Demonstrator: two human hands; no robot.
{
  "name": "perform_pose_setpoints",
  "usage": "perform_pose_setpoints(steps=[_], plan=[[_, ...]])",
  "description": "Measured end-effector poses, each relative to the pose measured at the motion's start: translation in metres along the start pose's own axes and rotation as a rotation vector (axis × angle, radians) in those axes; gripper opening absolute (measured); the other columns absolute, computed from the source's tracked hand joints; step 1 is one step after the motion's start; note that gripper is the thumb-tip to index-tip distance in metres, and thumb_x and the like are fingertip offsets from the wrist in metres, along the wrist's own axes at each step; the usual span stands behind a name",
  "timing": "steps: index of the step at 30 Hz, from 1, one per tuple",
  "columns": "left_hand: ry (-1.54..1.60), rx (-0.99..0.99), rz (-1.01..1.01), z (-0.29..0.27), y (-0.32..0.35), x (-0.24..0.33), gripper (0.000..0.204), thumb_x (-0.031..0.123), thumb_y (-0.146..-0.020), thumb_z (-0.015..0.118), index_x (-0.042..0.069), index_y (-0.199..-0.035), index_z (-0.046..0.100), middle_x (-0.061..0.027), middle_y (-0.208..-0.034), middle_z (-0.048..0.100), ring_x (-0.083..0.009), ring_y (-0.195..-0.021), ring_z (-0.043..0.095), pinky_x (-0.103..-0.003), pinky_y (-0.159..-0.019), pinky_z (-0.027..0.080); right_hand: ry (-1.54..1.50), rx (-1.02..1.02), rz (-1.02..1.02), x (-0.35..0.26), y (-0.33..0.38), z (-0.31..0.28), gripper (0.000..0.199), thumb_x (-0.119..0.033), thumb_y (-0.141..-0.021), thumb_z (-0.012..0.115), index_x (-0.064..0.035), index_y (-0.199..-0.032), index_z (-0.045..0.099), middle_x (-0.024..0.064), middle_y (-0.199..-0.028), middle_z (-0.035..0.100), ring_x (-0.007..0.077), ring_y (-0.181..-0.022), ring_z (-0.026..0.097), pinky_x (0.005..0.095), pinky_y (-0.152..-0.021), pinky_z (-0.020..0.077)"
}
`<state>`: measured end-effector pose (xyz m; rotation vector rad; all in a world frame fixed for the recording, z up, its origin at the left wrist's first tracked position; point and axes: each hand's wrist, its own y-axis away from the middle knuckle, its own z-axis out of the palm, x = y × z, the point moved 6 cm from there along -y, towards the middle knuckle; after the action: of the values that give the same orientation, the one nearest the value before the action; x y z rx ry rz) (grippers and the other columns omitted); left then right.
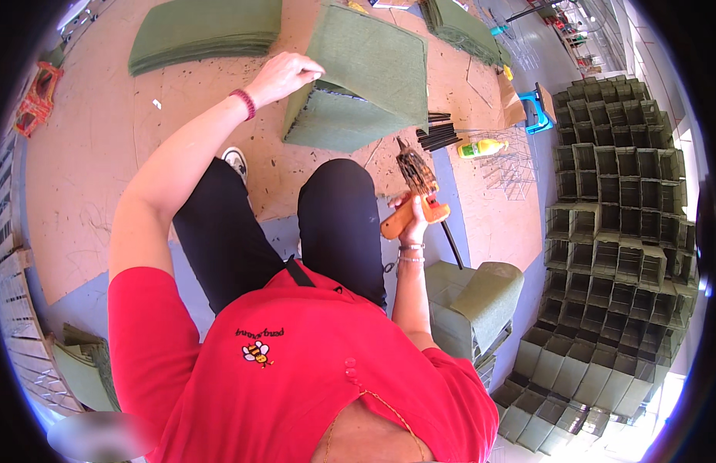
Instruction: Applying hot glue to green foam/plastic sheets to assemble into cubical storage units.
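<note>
My left hand point(282, 79) reaches to the top left edge of a green fabric-covered box point(373, 62), its fingers pinched together at the flap. Below that flap a dark gap shows along the box's near side. My right hand point(412, 224) is wrapped round the handle of an orange hot glue gun point(395, 222). The gun's nozzle end is crusted with dark residue and points up toward the box's near right corner, apart from it. A black glue stick point(452, 245) juts from the gun's back.
Several black glue sticks point(437, 135) lie right of the box, near a yellow-green bottle point(483, 148) and wire frames point(512, 166). Green sheets point(207, 31) are stacked at the far left. A blue stool point(539, 109) and a wall of stacked green boxes point(604, 255) stand right.
</note>
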<state>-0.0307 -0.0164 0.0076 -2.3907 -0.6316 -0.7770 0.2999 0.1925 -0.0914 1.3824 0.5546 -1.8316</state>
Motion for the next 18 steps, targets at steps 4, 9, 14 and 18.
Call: perform_pose_setpoints(steps=[4,9,14,18], plan=[[-0.084,-0.015,0.242,-0.001,0.014,0.005,0.019,0.015,-0.085,0.055,0.007,-0.098,0.067,-0.0074,-0.097,0.063,-0.0257,-0.086,0.059,-0.035,-0.074,0.048,-0.204,0.098,-0.001,0.014,-0.001,-0.036,0.040,-0.037,-0.087,0.055,-0.0013,-0.102,0.051,0.0115,-0.086,0.058,0.0256,-0.083,0.058,0.0432,-0.079,0.0482],[-0.192,-0.066,0.289,-0.001,0.021,0.015,0.020,0.009,-0.082,0.056,0.007,-0.100,0.065,-0.0067,-0.100,0.061,-0.0262,-0.090,0.058,-0.035,-0.076,0.049,-0.292,0.290,0.034,0.043,-0.012,-0.075,0.041,-0.040,-0.086,0.055,-0.0039,-0.105,0.052,0.0116,-0.098,0.061,0.0256,-0.095,0.059,0.0416,-0.082,0.0478],[-0.333,-0.072,0.412,0.004,0.021,0.026,0.024,0.006,-0.077,0.059,0.004,-0.100,0.062,-0.0082,-0.098,0.060,-0.0257,-0.090,0.058,-0.034,-0.075,0.050,-0.437,0.291,0.161,0.109,-0.039,-0.136,0.041,-0.043,-0.084,0.056,-0.0071,-0.104,0.055,0.0082,-0.105,0.061,0.0238,-0.105,0.056,0.0403,-0.086,0.0456],[-0.444,-0.085,0.482,0.011,0.020,0.026,0.030,0.004,-0.072,0.061,0.004,-0.102,0.061,-0.0084,-0.100,0.060,-0.0252,-0.093,0.058,-0.033,-0.074,0.052,-0.535,0.364,0.238,0.151,-0.060,-0.170,0.039,-0.042,-0.085,0.055,-0.0080,-0.106,0.054,0.0087,-0.107,0.060,0.0247,-0.106,0.055,0.0456,-0.090,0.0423]])
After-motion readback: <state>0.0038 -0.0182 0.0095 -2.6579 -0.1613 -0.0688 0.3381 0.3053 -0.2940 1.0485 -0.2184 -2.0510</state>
